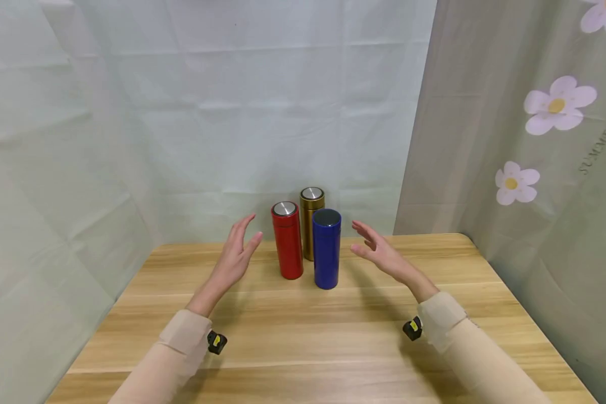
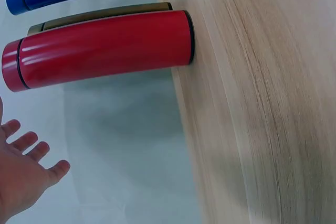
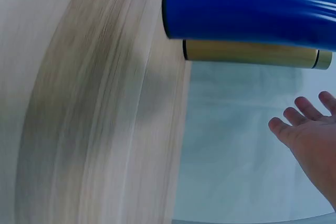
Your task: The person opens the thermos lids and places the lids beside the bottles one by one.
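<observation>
Three bottles stand upright close together near the table's back edge: a red one (image 1: 288, 244) on the left, a blue one (image 1: 326, 252) on the right, and a gold one (image 1: 309, 224) partly hidden behind them. My left hand (image 1: 234, 255) is held in the air left of the red bottle, fingers extended and touching nothing. On the other side, my right hand (image 1: 381, 252) hovers right of the blue bottle, its fingers spread and relaxed. Each wrist view shows a gap between the hand and the bottles.
The wooden table (image 1: 293, 342) reaches back to a pale hanging cloth (image 1: 283, 112). A greyish curtain (image 1: 459, 140) with printed flowers hangs on the right. Black devices are strapped at both wrists.
</observation>
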`<act>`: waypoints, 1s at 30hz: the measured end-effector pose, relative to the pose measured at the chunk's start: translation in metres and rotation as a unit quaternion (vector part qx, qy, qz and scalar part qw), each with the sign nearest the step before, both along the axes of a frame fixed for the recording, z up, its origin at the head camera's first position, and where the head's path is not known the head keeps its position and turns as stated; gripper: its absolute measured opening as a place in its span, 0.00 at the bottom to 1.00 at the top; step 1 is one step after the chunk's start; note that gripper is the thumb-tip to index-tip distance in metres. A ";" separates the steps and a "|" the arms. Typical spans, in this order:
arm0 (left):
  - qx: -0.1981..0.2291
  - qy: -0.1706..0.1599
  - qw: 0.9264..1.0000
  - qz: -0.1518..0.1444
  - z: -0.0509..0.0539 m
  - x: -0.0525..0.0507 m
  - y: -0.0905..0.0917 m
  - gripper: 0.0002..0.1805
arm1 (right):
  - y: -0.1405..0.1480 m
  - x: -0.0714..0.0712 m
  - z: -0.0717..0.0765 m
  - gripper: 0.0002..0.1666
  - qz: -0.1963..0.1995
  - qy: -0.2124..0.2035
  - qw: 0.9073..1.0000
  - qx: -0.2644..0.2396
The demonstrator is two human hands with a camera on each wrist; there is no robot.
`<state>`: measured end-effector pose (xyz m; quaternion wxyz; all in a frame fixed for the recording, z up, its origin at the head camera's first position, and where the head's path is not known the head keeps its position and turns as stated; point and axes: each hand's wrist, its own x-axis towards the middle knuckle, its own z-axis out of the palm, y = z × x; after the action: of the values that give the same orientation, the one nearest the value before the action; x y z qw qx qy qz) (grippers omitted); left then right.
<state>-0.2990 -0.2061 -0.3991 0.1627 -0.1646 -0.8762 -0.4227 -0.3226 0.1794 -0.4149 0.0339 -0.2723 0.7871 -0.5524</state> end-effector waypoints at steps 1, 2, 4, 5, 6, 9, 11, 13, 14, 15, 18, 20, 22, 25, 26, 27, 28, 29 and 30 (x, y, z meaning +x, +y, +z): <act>0.002 0.004 1.000 0.000 0.000 0.000 0.001 0.34 | -0.001 0.000 0.000 0.45 0.000 -0.001 1.000 -0.003; 0.003 0.008 1.000 0.001 0.000 0.001 0.002 0.34 | -0.002 0.000 -0.001 0.45 0.002 -0.003 1.000 -0.005; 0.005 0.023 1.000 0.005 0.000 0.003 0.004 0.35 | -0.004 0.001 -0.002 0.46 0.003 -0.008 1.000 -0.007; 0.004 0.032 0.999 0.008 0.000 0.004 0.006 0.35 | -0.004 0.001 -0.003 0.47 0.004 -0.010 1.000 -0.008; 0.002 0.045 0.999 0.011 0.000 0.005 0.007 0.35 | -0.005 0.001 -0.004 0.47 0.004 -0.013 1.000 -0.009; -0.005 0.090 0.996 0.022 0.001 0.008 0.012 0.36 | -0.006 0.002 -0.006 0.47 -0.001 -0.016 1.000 -0.013; -0.010 0.115 0.993 0.023 0.002 0.010 0.015 0.36 | -0.007 0.002 -0.006 0.47 -0.005 -0.016 1.000 -0.014; -0.012 0.134 0.991 0.021 0.003 0.011 0.018 0.36 | -0.009 0.003 -0.007 0.46 -0.008 -0.015 1.000 -0.016; -0.013 0.139 0.990 0.019 0.004 0.012 0.019 0.36 | -0.009 0.003 -0.007 0.46 -0.009 -0.014 1.000 -0.016; -0.013 0.142 0.990 0.017 0.004 0.013 0.020 0.36 | -0.010 0.003 -0.008 0.46 -0.009 -0.013 1.000 -0.017; -0.008 0.142 0.990 0.014 0.005 0.016 0.025 0.36 | -0.012 0.003 -0.010 0.46 -0.003 -0.016 1.000 -0.023; -0.004 0.142 0.990 0.012 0.006 0.018 0.028 0.36 | -0.014 0.003 -0.013 0.46 0.001 -0.019 1.000 -0.023; 0.000 0.144 0.990 0.009 0.006 0.020 0.032 0.36 | -0.016 0.003 -0.015 0.46 0.003 -0.022 0.999 -0.025; 0.005 0.147 0.989 0.004 0.008 0.022 0.038 0.36 | -0.018 0.003 -0.018 0.46 0.000 -0.026 0.999 -0.030; 0.007 0.147 0.989 0.002 0.009 0.023 0.041 0.36 | -0.019 0.003 -0.018 0.47 -0.002 -0.028 0.999 -0.032; 0.010 0.146 0.989 0.000 0.009 0.023 0.043 0.36 | -0.020 0.004 -0.019 0.47 -0.003 -0.029 0.999 -0.034; 0.014 0.145 0.989 -0.003 0.009 0.024 0.045 0.36 | -0.021 0.004 -0.019 0.47 -0.003 -0.030 0.999 -0.035; 0.017 0.144 0.989 -0.005 0.009 0.025 0.047 0.35 | -0.022 0.005 -0.020 0.47 -0.003 -0.031 0.999 -0.035; 0.019 0.141 0.990 -0.009 0.009 0.025 0.050 0.35 | -0.023 0.005 -0.020 0.48 -0.004 -0.033 0.999 -0.035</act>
<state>-0.2737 -0.1564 -0.3897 0.2840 -0.2270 -0.8348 -0.4133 -0.3171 0.1564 -0.4353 0.0481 -0.2521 0.7668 -0.5883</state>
